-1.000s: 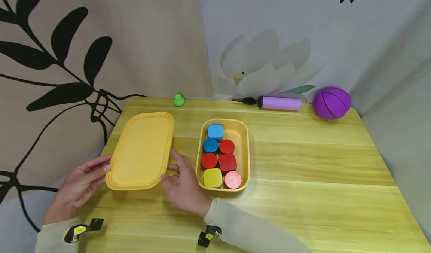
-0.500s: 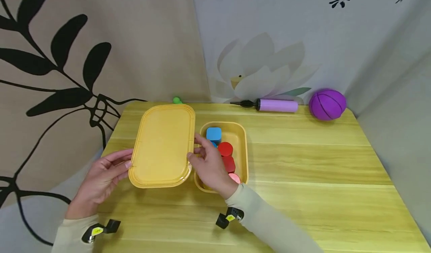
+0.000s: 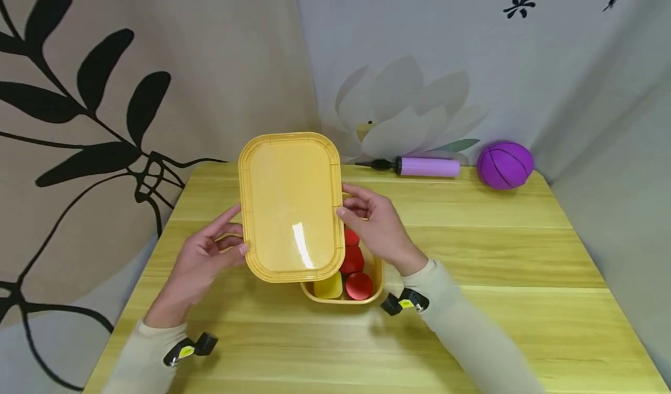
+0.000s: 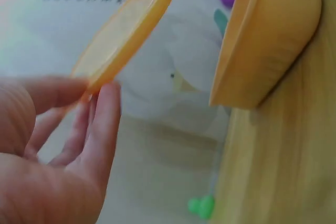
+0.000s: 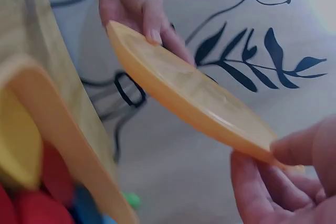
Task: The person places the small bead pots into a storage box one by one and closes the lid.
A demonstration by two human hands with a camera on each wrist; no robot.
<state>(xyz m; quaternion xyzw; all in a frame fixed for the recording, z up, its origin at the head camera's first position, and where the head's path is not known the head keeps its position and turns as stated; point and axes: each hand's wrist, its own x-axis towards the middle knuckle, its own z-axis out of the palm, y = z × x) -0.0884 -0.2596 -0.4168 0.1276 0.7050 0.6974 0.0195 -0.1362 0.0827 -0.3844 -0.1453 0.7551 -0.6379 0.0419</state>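
Observation:
A yellow plastic lid [image 3: 293, 207] is held up off the table, tilted. My left hand [image 3: 207, 260] pinches its left edge between thumb and fingers, and my right hand [image 3: 380, 222] pinches the right edge. Below it stands the matching yellow box [image 3: 380, 280], partly covered by the lid in the head view. Inside the box show a yellow block [image 3: 328, 286], a red round block [image 3: 359, 286] and further red blocks [image 3: 352, 260]; the blue ones are hidden there, but a blue block [image 5: 86, 205] shows in the right wrist view. The left wrist view shows the box's outer wall [image 4: 278, 40].
Along the table's back edge lie a purple hand pump [image 3: 427, 166] and a purple ball [image 3: 505, 165]. A small green figure [image 4: 202, 206] stands at the back, hidden behind the lid in the head view. A patterned curtain [image 3: 220, 79] hangs behind the wooden table [image 3: 472, 242].
Both hands have carried the lid rightward and up, from left of the box to above it. It now covers part of the box and the green figure in the head view.

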